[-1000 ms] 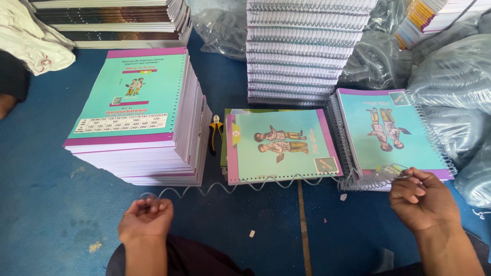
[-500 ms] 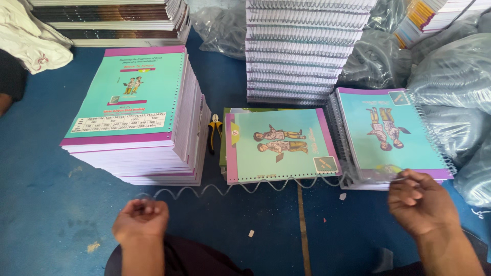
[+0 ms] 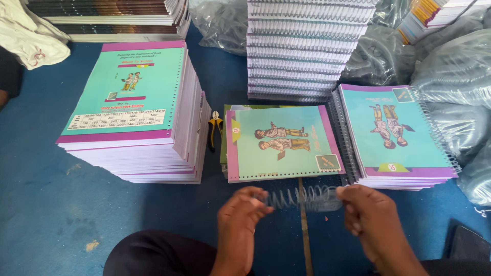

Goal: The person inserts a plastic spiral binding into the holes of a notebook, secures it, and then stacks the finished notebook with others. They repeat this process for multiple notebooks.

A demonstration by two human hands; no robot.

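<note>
My left hand (image 3: 239, 217) and my right hand (image 3: 376, 219) each grip one end of a metal spiral binding coil (image 3: 302, 197), held level just above the blue floor. Right beyond the coil lies an unbound teal and purple notebook (image 3: 282, 143) with punched holes along its near edge. A tall stack of unbound notebooks (image 3: 137, 110) stands to the left. To the right sits a short stack of spiral-bound notebooks (image 3: 395, 134).
Yellow-handled pliers (image 3: 215, 129) lie between the tall stack and the middle notebook. A high pile of bound notebooks (image 3: 306, 46) rises behind. Clear plastic bags (image 3: 455, 66) crowd the right side. My dark-clothed knee (image 3: 153, 255) is at the bottom. White cloth (image 3: 30, 38) lies top left.
Both hands have come together toward the middle and lifted the coil off the floor. Earlier they were apart, the left fist low at the left and the right hand by the right stack.
</note>
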